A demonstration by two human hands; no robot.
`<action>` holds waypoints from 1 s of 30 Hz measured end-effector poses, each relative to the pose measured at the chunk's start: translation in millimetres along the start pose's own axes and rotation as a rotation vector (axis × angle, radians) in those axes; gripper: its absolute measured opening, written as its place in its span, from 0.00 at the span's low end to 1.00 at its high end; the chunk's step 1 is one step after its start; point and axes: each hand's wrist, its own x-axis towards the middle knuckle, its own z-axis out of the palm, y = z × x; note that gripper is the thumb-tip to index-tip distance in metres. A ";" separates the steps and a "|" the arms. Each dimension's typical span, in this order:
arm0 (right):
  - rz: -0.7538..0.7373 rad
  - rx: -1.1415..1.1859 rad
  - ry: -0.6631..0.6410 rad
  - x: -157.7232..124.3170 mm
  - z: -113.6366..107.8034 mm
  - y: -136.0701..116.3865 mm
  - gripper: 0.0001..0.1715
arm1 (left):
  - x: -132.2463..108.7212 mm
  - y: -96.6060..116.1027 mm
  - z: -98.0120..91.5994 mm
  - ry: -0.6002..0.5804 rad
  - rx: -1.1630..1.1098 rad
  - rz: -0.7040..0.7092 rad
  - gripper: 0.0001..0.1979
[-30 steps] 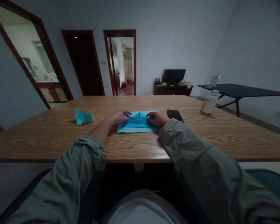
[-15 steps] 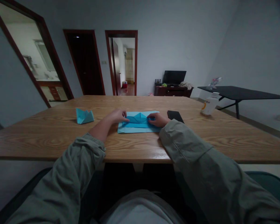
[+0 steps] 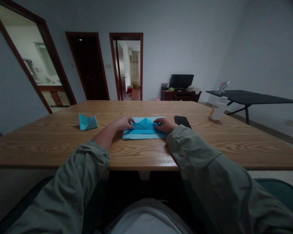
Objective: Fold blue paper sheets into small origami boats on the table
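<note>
1. A light blue paper sheet (image 3: pixel 144 134) is laid flat mid-worktop (image 3: pixel 210 143), with its far part folded into a darker band that has a central peak.
2. The band's ends are touched by the left hand (image 3: pixel 122 123) and the right hand (image 3: pixel 164 124).
3. Whether either grip is pinched on the fold or only pressed cannot be told.
4. A dark phone (image 3: pixel 182 121) is seen just beside the right hand.

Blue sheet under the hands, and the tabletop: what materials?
Blue sheet: paper, matte; it holds sharp creases and flat folded flaps. Tabletop: wood or wood-look laminate, slight sheen; visible grain lines, which one I cannot tell.
</note>
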 end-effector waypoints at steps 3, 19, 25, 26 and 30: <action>0.028 0.012 0.024 -0.4 -3.5 2.9 0.23 | 0.3 -0.4 1.3 -0.001 0.007 -0.004 0.24; 0.178 0.016 0.030 -8.7 -17.7 -3.6 0.17 | -2.7 1.7 0.6 0.001 -0.005 -0.010 0.23; 0.172 0.085 -0.010 -7.6 -15.7 -2.0 0.18 | -2.3 2.1 1.0 -0.010 0.012 -0.016 0.21; 0.177 0.098 -0.012 -7.8 -15.5 -2.2 0.18 | -2.1 1.8 1.4 -0.002 0.015 -0.015 0.20; 0.162 0.153 -0.031 -8.0 -14.3 -1.2 0.18 | -1.6 0.3 3.1 0.028 0.016 -0.004 0.18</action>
